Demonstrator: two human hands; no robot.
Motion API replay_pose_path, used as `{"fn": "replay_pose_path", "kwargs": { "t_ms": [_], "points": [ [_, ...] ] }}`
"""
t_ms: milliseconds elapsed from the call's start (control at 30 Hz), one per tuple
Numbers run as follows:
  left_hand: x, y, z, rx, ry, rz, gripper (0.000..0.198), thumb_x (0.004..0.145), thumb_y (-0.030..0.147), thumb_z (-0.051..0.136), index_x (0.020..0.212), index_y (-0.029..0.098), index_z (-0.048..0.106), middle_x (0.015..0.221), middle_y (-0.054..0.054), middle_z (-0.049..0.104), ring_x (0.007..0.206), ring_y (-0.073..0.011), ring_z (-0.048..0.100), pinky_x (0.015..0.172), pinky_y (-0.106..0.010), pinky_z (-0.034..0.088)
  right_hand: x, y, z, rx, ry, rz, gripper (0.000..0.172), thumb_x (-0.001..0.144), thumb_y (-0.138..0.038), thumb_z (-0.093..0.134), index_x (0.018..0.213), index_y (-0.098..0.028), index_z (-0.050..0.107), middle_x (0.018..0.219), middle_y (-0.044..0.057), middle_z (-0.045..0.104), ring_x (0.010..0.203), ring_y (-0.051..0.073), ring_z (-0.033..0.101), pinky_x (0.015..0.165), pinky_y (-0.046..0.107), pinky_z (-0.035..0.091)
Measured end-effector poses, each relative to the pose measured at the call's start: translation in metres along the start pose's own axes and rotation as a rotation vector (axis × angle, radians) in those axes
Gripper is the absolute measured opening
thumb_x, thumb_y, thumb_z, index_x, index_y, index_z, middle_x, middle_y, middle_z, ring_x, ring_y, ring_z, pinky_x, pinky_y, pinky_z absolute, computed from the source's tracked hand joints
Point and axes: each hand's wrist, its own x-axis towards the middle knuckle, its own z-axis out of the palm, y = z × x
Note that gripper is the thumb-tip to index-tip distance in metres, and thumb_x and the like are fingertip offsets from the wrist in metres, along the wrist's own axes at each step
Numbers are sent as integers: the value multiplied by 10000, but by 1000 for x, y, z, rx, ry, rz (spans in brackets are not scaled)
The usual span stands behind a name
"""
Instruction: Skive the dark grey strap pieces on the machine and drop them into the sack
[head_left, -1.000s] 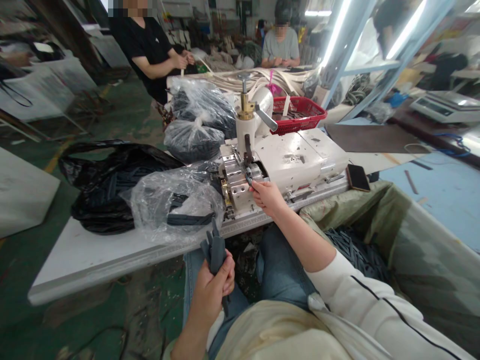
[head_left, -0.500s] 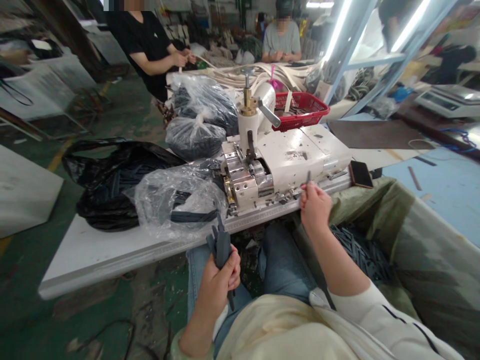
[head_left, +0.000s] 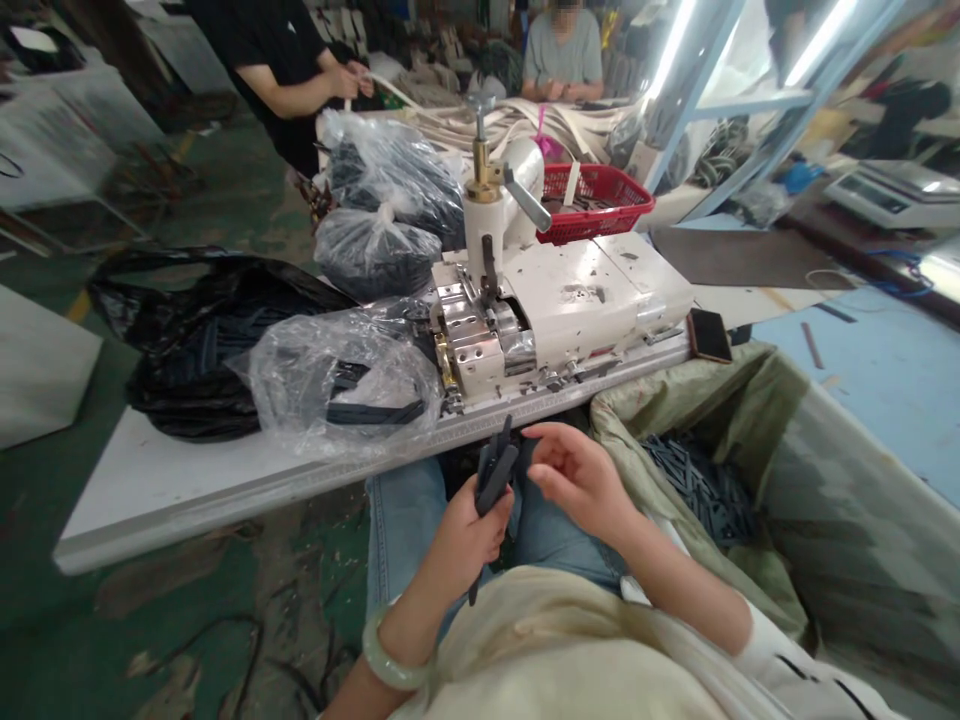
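Observation:
A bundle of dark grey strips (head_left: pixel 495 478) is gripped in my left hand (head_left: pixel 472 535), above my lap, the strips pointing up and away from me. My right hand (head_left: pixel 581 480) is just to the right of the bundle, thumb and forefinger apart, with nothing visible in it. Beyond both hands stands a cream-coloured skiving-type machine (head_left: pixel 555 310) with a metal feed area at its left end. Left of it on the table lies a clear plastic bag (head_left: pixel 300 370) with dark strips in it. An open sack (head_left: pixel 780 390) at my right holds many similar strips (head_left: pixel 701 490).
A black plastic bag (head_left: pixel 180 400) of strips and tied clear bags (head_left: pixel 375 250) sit on the table (head_left: pixel 187 500). A red basket (head_left: pixel 600 215) stands behind the machine, a phone (head_left: pixel 709 335) at its right. Two people work across the table.
My right hand has come from the machine's front edge to beside the bundle, and the small strip it held is gone from view. My left hand has moved right and slightly up.

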Motion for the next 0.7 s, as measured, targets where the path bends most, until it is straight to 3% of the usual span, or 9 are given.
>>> {"fn": "replay_pose_path", "kwargs": {
  "t_ms": [67,167,300,400,533,700],
  "points": [
    [-6,0,-2,29,9,-6,321,785,430,663,901,218,452,522,118,362,376,-46,279,333,-144,201,9,-8,26,35,-75,15,237,796,-390,685,916,-187,656,620,-20,584,487,90,508,448,196,406],
    [-16,2,-11,10,56,-3,328,785,435,666,909,218,454,523,120,362,375,-44,285,345,-143,213,14,-5,41,220,-77,174,249,813,-419,655,752,-183,603,524,-33,565,376,78,464,348,182,340],
    [-23,6,-23,-68,150,53,339,776,431,692,851,207,449,536,103,404,388,-35,300,360,-136,222,13,6,35,478,166,242,267,780,-424,697,766,-186,578,514,-41,585,343,65,448,313,160,322],
    [-22,9,-24,-199,167,148,339,769,416,713,886,199,482,562,99,405,392,-24,278,357,-129,215,11,9,28,594,264,232,256,761,-394,726,763,-181,584,520,-42,592,348,52,446,310,143,314],
    [-20,14,-16,-314,119,215,384,737,424,750,941,188,527,551,104,379,383,-15,253,344,-121,206,8,9,24,640,302,242,245,755,-366,740,754,-173,590,527,-35,608,360,50,472,319,132,336],
    [-19,16,-9,-264,203,260,303,756,374,745,861,185,532,492,108,366,365,-23,269,334,-125,219,3,17,26,635,271,255,234,762,-367,738,764,-174,607,549,-23,638,381,66,523,340,144,396]
  ]
}}
